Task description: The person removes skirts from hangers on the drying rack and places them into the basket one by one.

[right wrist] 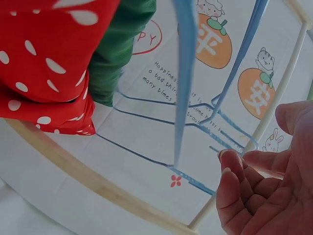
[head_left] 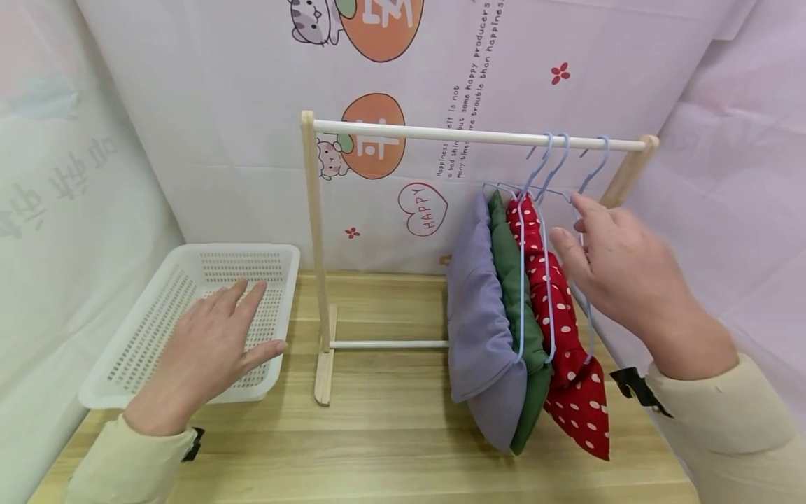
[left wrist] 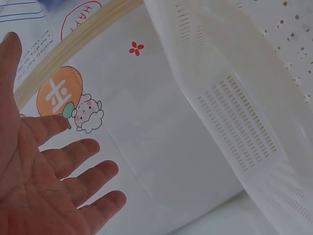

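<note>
My right hand is beside the rightmost light blue hanger, its index fingertip right at the hanger's shoulder. The thumb stands apart, and the right wrist view shows nothing between thumb and loosely bent fingers. That hanger carries a red cloth with white dots. To its left hang a green cloth and a lavender cloth, on two more blue hangers, all on the rack's white rail. My left hand, fingers spread, is over the white plastic basket and holds nothing.
The rack's wooden left post rises between the basket and the cloths. A white lower bar runs close above the wood-grain tabletop. Behind is a white printed sheet with orange cartoon fruit; pale sheets hang at both sides.
</note>
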Tool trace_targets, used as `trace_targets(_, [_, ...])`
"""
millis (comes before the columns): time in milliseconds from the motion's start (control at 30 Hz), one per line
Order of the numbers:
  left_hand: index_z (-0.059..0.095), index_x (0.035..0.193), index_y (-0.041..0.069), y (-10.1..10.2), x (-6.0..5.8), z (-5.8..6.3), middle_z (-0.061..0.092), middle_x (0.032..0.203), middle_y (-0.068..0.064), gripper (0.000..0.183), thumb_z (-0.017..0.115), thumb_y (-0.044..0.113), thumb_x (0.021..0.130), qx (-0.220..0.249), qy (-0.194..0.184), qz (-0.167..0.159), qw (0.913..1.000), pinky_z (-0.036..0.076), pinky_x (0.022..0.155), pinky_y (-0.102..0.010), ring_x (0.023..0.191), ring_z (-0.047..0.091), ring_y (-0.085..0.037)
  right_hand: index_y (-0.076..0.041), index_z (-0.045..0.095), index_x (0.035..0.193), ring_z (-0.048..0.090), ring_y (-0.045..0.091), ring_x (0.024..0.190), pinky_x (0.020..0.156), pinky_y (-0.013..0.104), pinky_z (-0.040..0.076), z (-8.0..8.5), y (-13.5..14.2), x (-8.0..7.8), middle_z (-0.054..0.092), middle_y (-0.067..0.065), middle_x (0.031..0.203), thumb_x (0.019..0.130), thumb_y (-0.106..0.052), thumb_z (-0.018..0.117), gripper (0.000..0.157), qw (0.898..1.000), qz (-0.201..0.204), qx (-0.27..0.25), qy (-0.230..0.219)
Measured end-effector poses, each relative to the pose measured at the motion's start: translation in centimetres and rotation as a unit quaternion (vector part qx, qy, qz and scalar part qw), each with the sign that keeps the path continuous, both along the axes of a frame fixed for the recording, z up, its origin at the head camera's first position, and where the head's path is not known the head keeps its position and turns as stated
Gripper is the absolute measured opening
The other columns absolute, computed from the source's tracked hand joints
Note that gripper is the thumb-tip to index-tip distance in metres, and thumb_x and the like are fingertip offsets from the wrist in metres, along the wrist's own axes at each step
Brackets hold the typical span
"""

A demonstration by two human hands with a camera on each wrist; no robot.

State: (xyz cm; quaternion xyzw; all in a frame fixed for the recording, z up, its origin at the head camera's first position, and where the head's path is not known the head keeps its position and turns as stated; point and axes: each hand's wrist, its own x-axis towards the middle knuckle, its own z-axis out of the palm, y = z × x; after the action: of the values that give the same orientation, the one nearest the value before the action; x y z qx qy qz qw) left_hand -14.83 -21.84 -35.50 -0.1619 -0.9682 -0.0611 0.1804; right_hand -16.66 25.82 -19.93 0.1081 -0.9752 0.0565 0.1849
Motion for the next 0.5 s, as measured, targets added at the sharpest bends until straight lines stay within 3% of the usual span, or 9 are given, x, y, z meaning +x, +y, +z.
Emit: trace_targets(500, [0.037, 0.146, 0.003, 1.2, -0.4, 0.4, 0.041, 0.143, -0.027, 0.092, 0.061, 0.066, 0.083, 0.004, 0.007, -0.006, 1.0, 0.034, 0.099, -0.061, 0.123, 0.044, -0.048, 0.001, 0.024, 0.15, 0.044, 0.043, 0.118, 0.092, 0.065, 0.039, 0.8, -2.3, -0.5, 0.055, 0.024, 0.125, 0.1, -0.05, 0.038, 0.073, 0.999, 0.01, 0.008, -0.038])
